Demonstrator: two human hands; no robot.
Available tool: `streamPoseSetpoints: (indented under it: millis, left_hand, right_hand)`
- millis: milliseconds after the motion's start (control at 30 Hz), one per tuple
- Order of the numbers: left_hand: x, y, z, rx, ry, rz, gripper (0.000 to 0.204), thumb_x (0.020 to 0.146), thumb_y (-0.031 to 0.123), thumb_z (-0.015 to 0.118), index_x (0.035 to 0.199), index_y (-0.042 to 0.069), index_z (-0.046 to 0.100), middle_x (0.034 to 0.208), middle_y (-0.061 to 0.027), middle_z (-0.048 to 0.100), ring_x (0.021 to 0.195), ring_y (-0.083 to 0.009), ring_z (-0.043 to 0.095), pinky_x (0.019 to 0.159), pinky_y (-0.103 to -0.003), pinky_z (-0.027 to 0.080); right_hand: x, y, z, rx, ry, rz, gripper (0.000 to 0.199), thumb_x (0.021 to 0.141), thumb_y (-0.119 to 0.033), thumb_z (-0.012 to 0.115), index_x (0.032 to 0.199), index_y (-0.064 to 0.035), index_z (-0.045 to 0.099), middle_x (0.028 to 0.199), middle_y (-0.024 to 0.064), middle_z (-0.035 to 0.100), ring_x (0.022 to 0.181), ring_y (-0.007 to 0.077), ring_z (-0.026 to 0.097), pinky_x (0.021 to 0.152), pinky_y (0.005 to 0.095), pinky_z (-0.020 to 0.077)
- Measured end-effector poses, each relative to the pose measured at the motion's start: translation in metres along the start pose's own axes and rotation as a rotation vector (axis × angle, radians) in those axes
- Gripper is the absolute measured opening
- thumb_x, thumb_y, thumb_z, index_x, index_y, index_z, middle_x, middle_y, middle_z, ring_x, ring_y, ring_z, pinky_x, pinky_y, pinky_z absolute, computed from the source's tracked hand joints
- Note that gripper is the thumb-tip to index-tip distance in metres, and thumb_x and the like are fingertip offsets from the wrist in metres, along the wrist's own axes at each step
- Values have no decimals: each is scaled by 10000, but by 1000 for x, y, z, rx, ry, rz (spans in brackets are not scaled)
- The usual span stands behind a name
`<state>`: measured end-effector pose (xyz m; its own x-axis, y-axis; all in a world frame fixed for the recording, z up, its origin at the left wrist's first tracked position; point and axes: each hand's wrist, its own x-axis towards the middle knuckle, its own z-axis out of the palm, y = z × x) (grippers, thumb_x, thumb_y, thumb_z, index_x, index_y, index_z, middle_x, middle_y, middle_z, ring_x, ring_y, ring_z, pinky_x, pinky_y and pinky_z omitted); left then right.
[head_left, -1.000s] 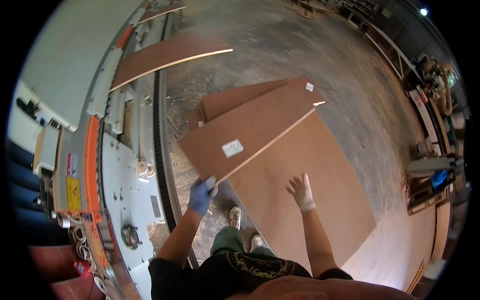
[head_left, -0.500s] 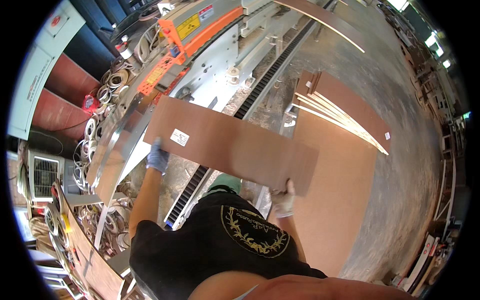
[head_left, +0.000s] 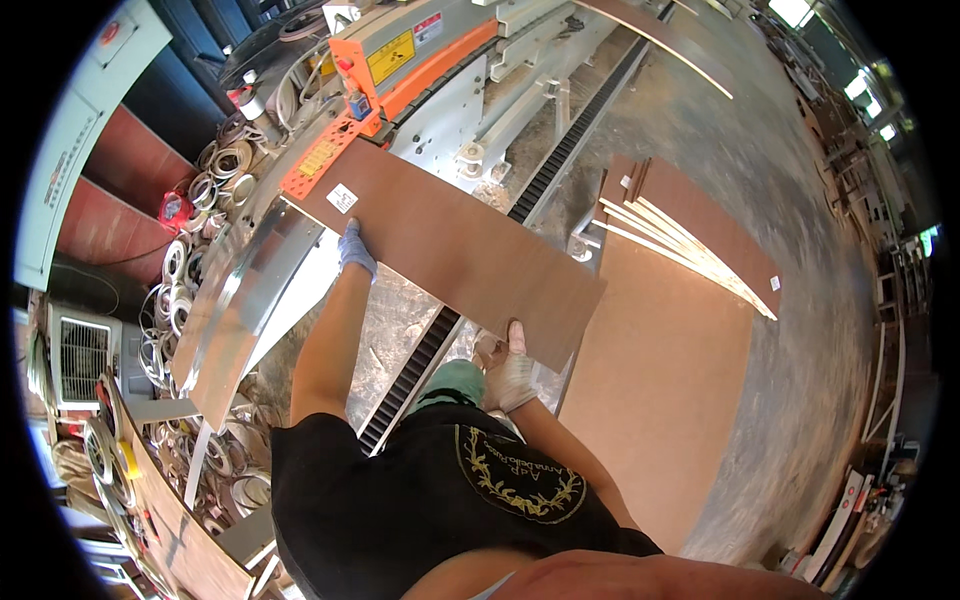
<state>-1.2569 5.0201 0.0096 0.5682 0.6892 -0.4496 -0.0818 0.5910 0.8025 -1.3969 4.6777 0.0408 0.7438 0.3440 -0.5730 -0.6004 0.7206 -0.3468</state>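
A long brown wood panel (head_left: pixel 450 250) with a white label (head_left: pixel 342 198) near its far left end slants across the middle of the view. My left hand (head_left: pixel 357 250), in a blue-grey glove, holds its near edge close to the label. At the right end my right hand (head_left: pixel 510 375), in a pale glove, grips the same edge, thumb on top and fingers partly hidden underneath. The panel's far left end meets the orange perforated guard (head_left: pixel 322 160) of a machine; whether they touch, I cannot tell.
Several brown panels (head_left: pixel 700 225) with pale edges lie fanned on a large brown board (head_left: pixel 665 380) at the right. A black-ribbed track (head_left: pixel 570 140) runs beneath the held panel. Rolls of edging strip (head_left: pixel 205 190) crowd the left, beside a metal machine bed (head_left: pixel 250 290).
The panel has moved away from me and to the left, its left end now at the orange guard. Both hands moved with it, the right hand shifting leftward and nearer my body's middle.
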Motion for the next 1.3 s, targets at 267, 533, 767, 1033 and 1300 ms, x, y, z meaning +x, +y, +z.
streamPoseSetpoints:
  millis: [267, 533, 767, 1033, 1300]
  left_hand:
    - [15, -13, 74, -53, -23, -14, 408, 903, 310, 455, 1212, 45, 488, 1203, -101, 544, 1083, -265, 525, 949, -407, 402]
    - [31, -13, 147, 141, -235, -128, 501, 881, 418, 435, 1280, 115, 445, 1252, -84, 506, 1130, -217, 479, 945, -389, 394]
    - [-126, -8, 165, 322, -437, 149, 533, 896, 293, 502, 1342, 103, 280, 1301, -97, 391, 1110, -234, 439, 918, -367, 409]
    - [-172, -42, 135, 583, -696, 448, 513, 876, 220, 570, 1295, 51, 328, 1199, -98, 467, 939, -175, 527, 854, -308, 453]
    - [-175, -75, 158, 494, -943, 430, 578, 823, 225, 637, 1295, 80, 336, 1205, -86, 479, 926, -167, 529, 856, -306, 426]
  right_hand:
    - [39, -48, 8, -152, 7, -193, 454, 858, -427, 541, 1190, -125, 474, 1148, 19, 508, 994, 190, 496, 888, 324, 402]
    - [56, -137, 17, -629, -110, -136, 435, 817, -335, 634, 1149, -87, 501, 1053, 73, 545, 943, 169, 529, 780, 353, 475]
    - [178, -334, -104, -515, 1112, -541, 692, 679, -478, 705, 1184, -62, 478, 1178, 132, 506, 1050, 232, 518, 868, 400, 433]
    - [244, -394, -64, -1904, 1399, -880, 569, 716, -508, 592, 1222, -265, 501, 1371, 128, 316, 1273, 359, 235, 1032, 549, 145]
    - [192, -355, -136, -159, 999, -1101, 629, 704, -224, 712, 1228, -64, 404, 1109, 157, 462, 1032, 312, 457, 918, 408, 403]
